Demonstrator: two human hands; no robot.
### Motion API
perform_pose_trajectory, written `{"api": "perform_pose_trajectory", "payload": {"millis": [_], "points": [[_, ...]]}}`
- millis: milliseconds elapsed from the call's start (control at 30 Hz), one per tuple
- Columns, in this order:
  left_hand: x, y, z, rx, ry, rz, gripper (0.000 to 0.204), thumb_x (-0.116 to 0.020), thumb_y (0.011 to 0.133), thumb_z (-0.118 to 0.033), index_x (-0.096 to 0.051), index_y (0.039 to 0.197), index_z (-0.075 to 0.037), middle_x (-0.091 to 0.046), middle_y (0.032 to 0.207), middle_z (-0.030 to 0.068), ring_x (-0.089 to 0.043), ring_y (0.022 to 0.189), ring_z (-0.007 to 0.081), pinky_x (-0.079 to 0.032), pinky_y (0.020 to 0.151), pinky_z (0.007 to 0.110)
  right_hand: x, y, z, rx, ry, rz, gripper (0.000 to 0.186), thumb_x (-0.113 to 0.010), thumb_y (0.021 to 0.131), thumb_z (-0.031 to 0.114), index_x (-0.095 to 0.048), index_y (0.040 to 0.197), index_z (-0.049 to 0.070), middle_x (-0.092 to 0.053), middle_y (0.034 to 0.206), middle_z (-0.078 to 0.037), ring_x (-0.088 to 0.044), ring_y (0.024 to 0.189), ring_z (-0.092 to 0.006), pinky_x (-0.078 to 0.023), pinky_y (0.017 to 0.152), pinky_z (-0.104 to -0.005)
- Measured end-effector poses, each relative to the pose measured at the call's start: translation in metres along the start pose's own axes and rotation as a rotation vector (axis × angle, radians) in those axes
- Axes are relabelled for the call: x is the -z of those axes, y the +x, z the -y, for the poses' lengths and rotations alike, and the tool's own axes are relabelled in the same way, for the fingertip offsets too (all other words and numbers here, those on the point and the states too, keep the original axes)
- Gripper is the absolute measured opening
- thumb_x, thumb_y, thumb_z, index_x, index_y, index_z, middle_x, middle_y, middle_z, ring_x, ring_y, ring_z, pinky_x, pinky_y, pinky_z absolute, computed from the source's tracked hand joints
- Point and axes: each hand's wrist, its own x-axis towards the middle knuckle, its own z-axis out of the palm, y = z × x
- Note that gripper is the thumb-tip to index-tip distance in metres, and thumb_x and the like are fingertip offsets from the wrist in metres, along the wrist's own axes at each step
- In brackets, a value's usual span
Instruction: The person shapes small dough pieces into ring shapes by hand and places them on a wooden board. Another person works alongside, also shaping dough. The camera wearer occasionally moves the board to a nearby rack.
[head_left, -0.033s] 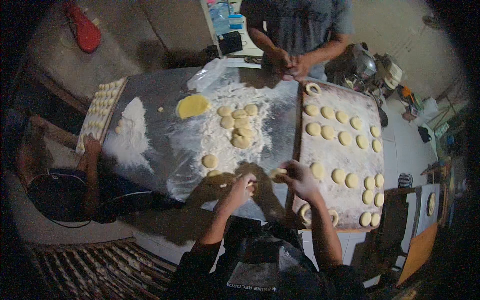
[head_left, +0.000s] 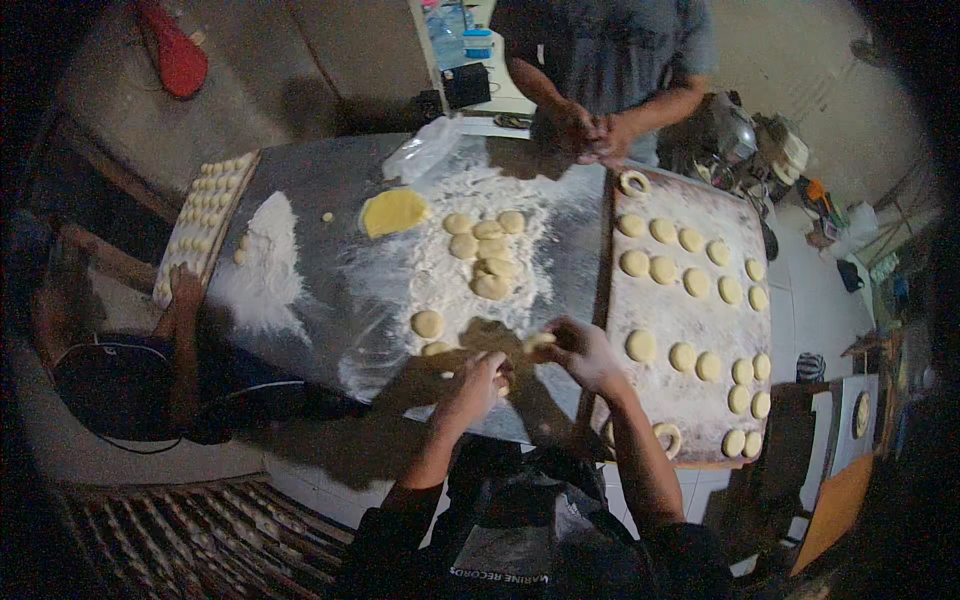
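My right hand (head_left: 582,354) is closed, its fingertips gripping a pale round of dough (head_left: 538,343) above the front of the metal table. My left hand (head_left: 482,382) is beside it with curled fingers, and a small pale piece of dough (head_left: 503,389) shows at their tips. On the table in front of me, flat dough rounds (head_left: 428,323) and a cluster of dough pieces (head_left: 490,280) lie in spread flour (head_left: 440,285). To my right, a floured board (head_left: 690,320) carries rows of dough rounds (head_left: 640,346) and a few dough rings (head_left: 668,439).
A yellow sheet (head_left: 393,213) and a clear plastic bag (head_left: 420,150) lie farther back on the table (head_left: 345,270). A flour heap (head_left: 270,255) and a tray (head_left: 205,225) of dough pieces are at left, near another person's hand (head_left: 185,285). Across the table another person's hands (head_left: 600,135) meet.
My right hand has moved slightly left with the dough round, away from the board and closer to my left hand. The whole view has shifted a little.
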Motion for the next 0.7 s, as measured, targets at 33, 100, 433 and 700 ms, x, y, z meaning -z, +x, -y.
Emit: {"api": "perform_pose_trajectory", "payload": {"millis": [33, 100, 433, 700], "points": [[0.015, -0.006, -0.009, 0.019, 0.194, -0.009, 0.017, -0.06, 0.082, -0.005, -0.052, 0.097, 0.0, -0.058, 0.09, 0.0201, -0.058, 0.085, 0.0373, -0.046, 0.074, 0.044, -0.024, 0.027, -0.002, 0.019, -0.012, 0.07, 0.023, -0.066, 0.08, 0.015, -0.062, 0.099, 0.002, -0.067, 0.09, -0.015, -0.065, 0.086, -0.021, -0.049, 0.08, -0.0343], [0.036, -0.009, -0.019, 0.086, 0.206, -0.085, 0.017, -0.059, 0.085, -0.008, -0.052, 0.098, 0.0, -0.057, 0.096, 0.0207, -0.057, 0.089, 0.0385, -0.046, 0.075, 0.044, -0.071, 0.087, -0.029, 0.295, -0.374, 0.095, 0.024, -0.064, 0.081, 0.018, -0.061, 0.097, 0.001, -0.065, 0.09, -0.015, -0.063, 0.085, -0.0275, -0.047, 0.081, -0.039], [0.077, 0.0, 0.035, 0.353, -0.066, -0.243, 0.027, -0.058, 0.091, -0.016, -0.053, 0.111, 0.001, -0.062, 0.091, 0.0231, -0.062, 0.082, 0.0365, -0.049, 0.07, 0.039, -0.107, 0.092, 0.02, 0.117, -0.43, 0.19, 0.033, -0.07, 0.079, 0.027, -0.052, 0.097, 0.006, -0.06, 0.085, -0.012, -0.06, 0.076, -0.0292, -0.048, 0.067, -0.0379], [0.141, 0.009, -0.004, 0.101, -0.577, -0.13, 0.028, -0.069, 0.083, -0.016, -0.06, 0.102, 0.004, -0.064, 0.089, 0.0076, -0.061, 0.081, 0.012, -0.049, 0.072, 0.027, -0.121, 0.061, 0.082, 0.018, 0.293, 0.093, 0.034, -0.067, 0.078, 0.0, -0.041, 0.1, 0.005, -0.055, 0.086, -0.008, -0.058, 0.075, -0.0228, -0.051, 0.07, -0.0367]]}}
